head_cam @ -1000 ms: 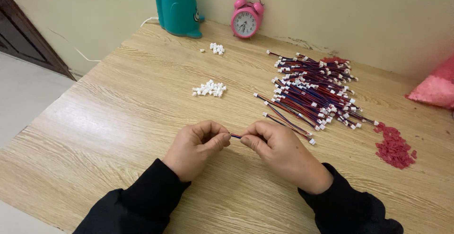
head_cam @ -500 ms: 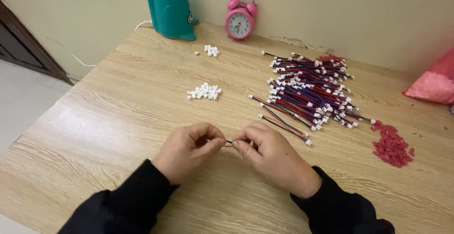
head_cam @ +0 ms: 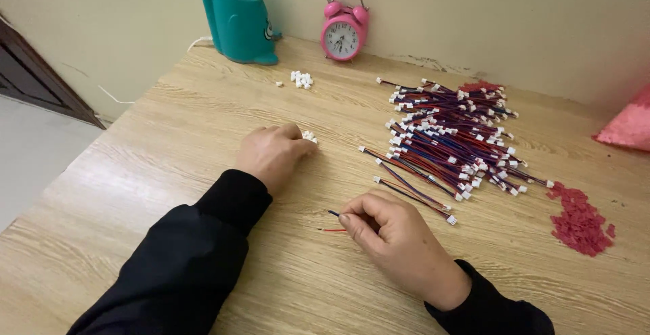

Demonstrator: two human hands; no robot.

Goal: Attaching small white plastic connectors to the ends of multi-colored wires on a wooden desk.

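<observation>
A wide wooden table [head_cam: 135,172] carries everything. Far beyond the hands, against the wall, a teal pen holder [head_cam: 240,27] stands with a pink alarm clock [head_cam: 344,34] beside it. Out past the right hand's fingertips spreads a big heap of red and blue wire leads [head_cam: 450,135] with white plugs, and further to that side lies a patch of red scraps [head_cam: 579,216]. The right hand [head_cam: 396,240] rests on the table, fingers pinched narrow on a short wire pair [head_cam: 333,221]; its bare blue and red ends poke out just past the thumb, toward the left arm. The left hand [head_cam: 271,155] is well ahead of that grip, curled loosely over a small heap of white connector housings [head_cam: 309,135], fingertips touching them; I cannot tell whether it has one picked up. A smaller cluster of white housings [head_cam: 301,79] lies further off, near the pen holder.
</observation>
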